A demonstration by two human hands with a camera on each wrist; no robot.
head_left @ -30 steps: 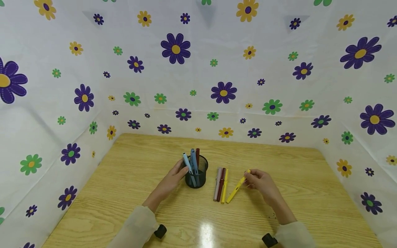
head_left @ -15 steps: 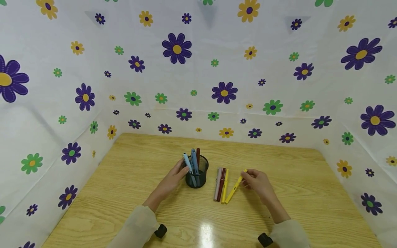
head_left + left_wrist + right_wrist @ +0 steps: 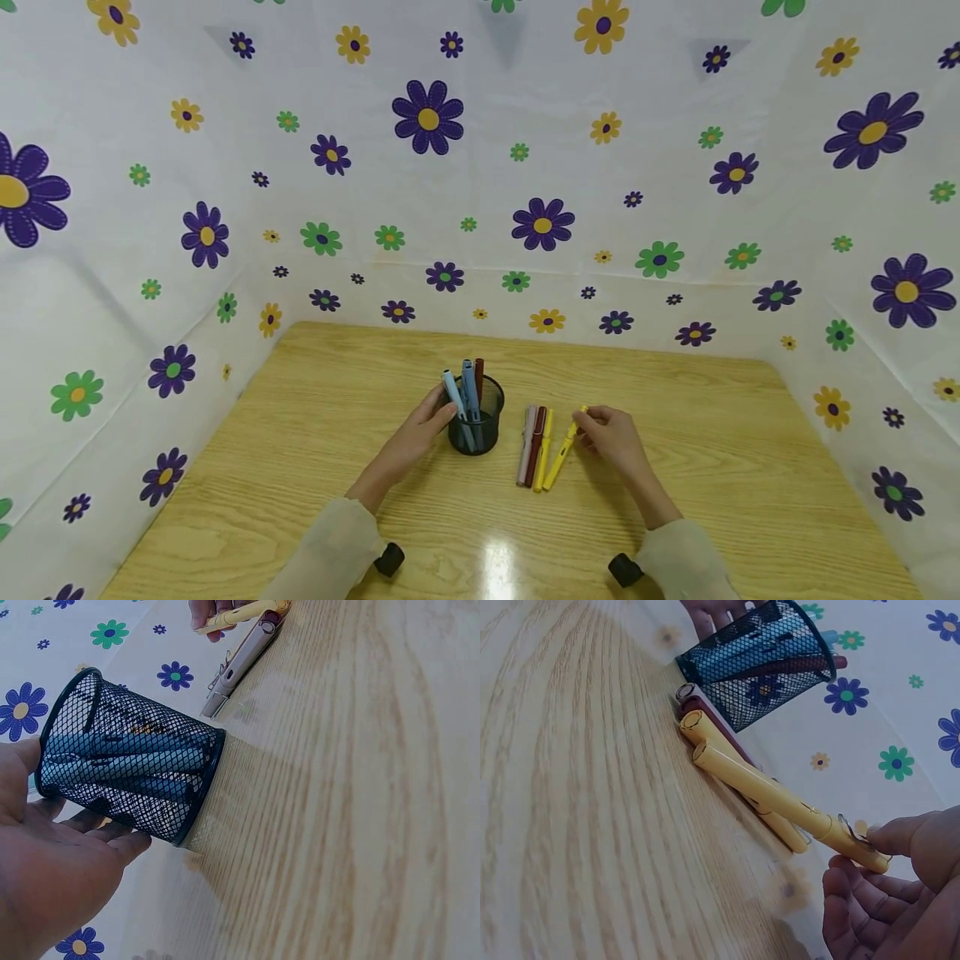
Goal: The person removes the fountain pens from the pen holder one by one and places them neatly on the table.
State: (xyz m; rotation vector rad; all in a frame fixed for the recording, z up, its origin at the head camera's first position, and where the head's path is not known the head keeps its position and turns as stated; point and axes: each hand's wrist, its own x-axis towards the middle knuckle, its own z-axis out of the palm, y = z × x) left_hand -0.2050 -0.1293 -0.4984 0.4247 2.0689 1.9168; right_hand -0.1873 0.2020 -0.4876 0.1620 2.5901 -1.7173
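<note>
My left hand holds a black mesh pen holder by its left side, thumb near the rim and fingers around the wall. Inside it stand a light blue pen, a blue pen and a dark red pen. My right hand pinches a yellow pen at its clip end between thumb and fingers. That pen slants, its other end low beside a second yellow pen. Left of this lie another dark red pen and a silver-grey pen, side by side.
The wood-grain table is enclosed at the back and both sides by white flower-print cloth. The row of pens lies just right of the pen holder. A black device sits at the right wrist, another device at the left.
My right hand has moved left with the yellow pen, which is now steeper and closer to the row of pens. The left hand and pen holder stay in place.
</note>
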